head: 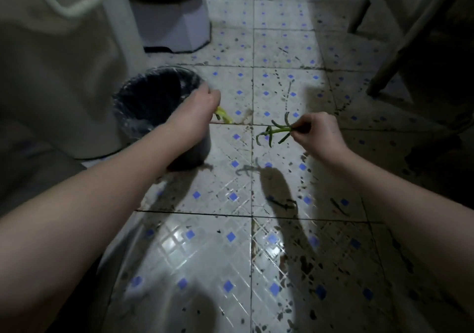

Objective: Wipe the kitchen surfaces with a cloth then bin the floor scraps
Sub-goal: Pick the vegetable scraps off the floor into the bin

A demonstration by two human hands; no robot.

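Observation:
My left hand (198, 106) hovers over the right rim of a black bin (151, 94) lined with a clear bag, and it grips a yellow-green scrap (223, 114) that pokes out below the fingers. To the right, above the tiled floor, my right hand (316, 132) pinches a bunch of several thin green stalks (275, 131) by their ends; the stalks fan out to the left. Two dark scraps (284, 204) (339, 206) lie on the floor below my right hand.
A pale cabinet or appliance (64, 63) stands left of the bin. A white octagonal base (174, 22) sits behind it. Chair legs (400, 38) stand at the upper right. The white floor tiles (230, 255) with blue diamonds carry many dark specks.

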